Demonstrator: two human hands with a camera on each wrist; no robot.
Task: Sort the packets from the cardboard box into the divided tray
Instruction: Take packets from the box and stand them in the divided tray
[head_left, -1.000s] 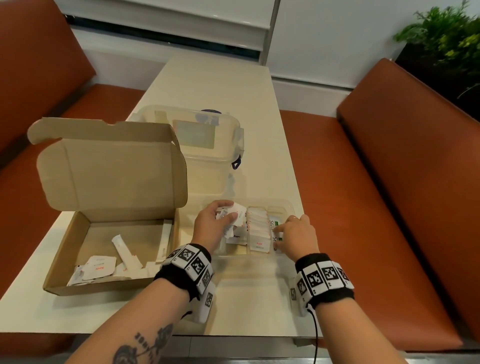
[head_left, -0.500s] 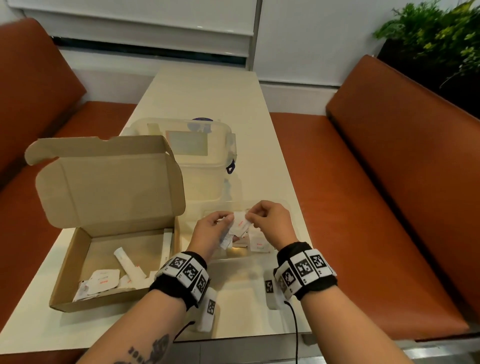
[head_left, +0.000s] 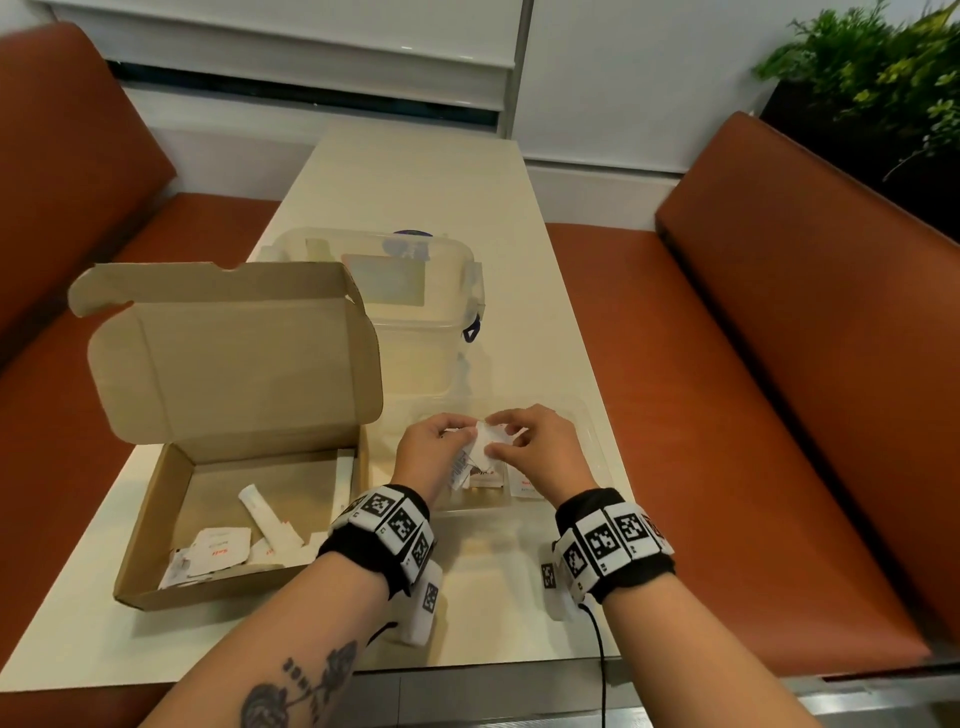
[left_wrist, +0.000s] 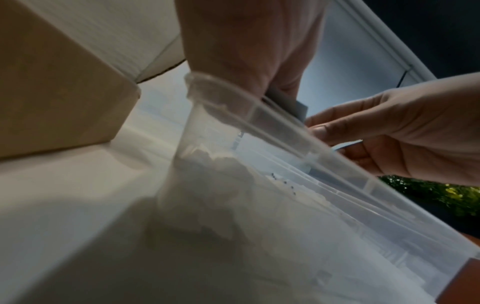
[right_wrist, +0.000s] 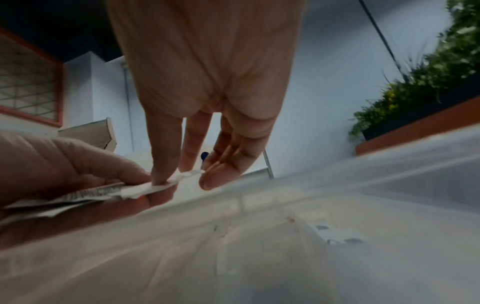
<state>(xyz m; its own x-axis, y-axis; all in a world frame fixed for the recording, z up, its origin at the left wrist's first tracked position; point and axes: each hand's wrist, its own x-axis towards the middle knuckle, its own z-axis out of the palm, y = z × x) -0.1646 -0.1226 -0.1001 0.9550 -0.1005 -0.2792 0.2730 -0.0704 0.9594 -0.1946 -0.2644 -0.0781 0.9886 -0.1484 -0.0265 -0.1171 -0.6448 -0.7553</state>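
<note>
One packet pinched between both hands, right over the tray

My left hand (head_left: 434, 453) clutched a small sheaf of packets (head_left: 470, 457) above the divided tray (head_left: 597, 441); my right hand (head_left: 535, 449) pinched the top packet's (right_wrist: 179, 178) free edge with thumb and forefinger. It lay flat between my hands, the tray's compartments directly below. More packets (head_left: 218, 551) waited in the cardboard box (head_left: 156, 519) to my left.

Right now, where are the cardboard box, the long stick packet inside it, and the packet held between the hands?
cardboard box (head_left: 156, 530), head view, left wall.
long stick packet (head_left: 267, 519), head view, mid-length.
held packet (head_left: 485, 441), head view, white face between the fingers.
</note>
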